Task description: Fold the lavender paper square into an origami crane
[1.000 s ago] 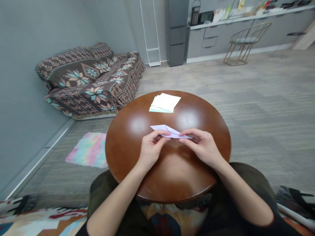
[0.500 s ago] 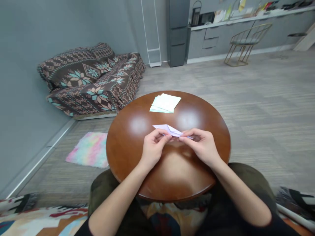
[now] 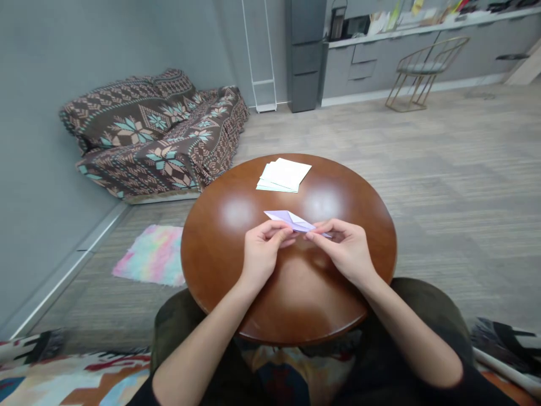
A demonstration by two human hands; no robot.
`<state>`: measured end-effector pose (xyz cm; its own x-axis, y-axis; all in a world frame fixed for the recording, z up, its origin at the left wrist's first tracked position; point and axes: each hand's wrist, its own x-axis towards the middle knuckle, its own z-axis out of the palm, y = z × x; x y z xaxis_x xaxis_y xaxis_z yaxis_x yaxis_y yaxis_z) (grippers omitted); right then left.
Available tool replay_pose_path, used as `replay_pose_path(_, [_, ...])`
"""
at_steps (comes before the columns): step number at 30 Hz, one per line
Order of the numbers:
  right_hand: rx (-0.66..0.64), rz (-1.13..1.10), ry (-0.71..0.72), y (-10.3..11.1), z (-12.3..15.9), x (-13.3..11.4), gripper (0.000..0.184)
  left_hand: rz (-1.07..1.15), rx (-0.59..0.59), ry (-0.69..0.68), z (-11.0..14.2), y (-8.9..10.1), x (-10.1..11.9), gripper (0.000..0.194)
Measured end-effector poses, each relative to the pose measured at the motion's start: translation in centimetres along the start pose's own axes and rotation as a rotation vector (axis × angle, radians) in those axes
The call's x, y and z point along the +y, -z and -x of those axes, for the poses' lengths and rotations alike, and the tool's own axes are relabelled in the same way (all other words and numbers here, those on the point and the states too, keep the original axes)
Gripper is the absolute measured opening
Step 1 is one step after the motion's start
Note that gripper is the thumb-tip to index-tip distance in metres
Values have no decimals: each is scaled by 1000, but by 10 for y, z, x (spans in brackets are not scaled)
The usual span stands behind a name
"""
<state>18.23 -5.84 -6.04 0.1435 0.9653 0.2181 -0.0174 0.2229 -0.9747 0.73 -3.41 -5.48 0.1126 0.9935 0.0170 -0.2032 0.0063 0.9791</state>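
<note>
A folded piece of pale purple paper is held just above the round brown table. It has a long, pointed shape with white showing on some faces. My left hand pinches its near edge between thumb and fingers. At the paper's right end, my right hand grips it the same way, and a purple tip shows past the fingers. The fingertips hide parts of the lower folds. Beyond the hands, a loose stack of pale square paper sheets lies on the table.
A sofa with a patterned cover stands at the far left, and a fluffy pastel rug lies left of the table. A gold-framed chair stands before the grey kitchen counter. My legs are under the table's near edge.
My left hand has shifted slightly left along the paper, and its lower fingers show more. The right hand keeps its grip almost unmoved. The view has tilted slightly downward.
</note>
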Motion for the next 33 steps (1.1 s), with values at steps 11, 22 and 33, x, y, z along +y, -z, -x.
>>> replay_pose_path(11, [9,-145,-56,-3,1,2,22,-75,-8,-143,0,-2,-1,19])
replay_pose_path(22, [10,-173,-114,-6,-1,5,27,-116,3,-170,0,-6,-2,20])
replay_pose_path(33, [-253,97,-135,37,-15,-12,32,-402,48,-458,-1,15,5,25])
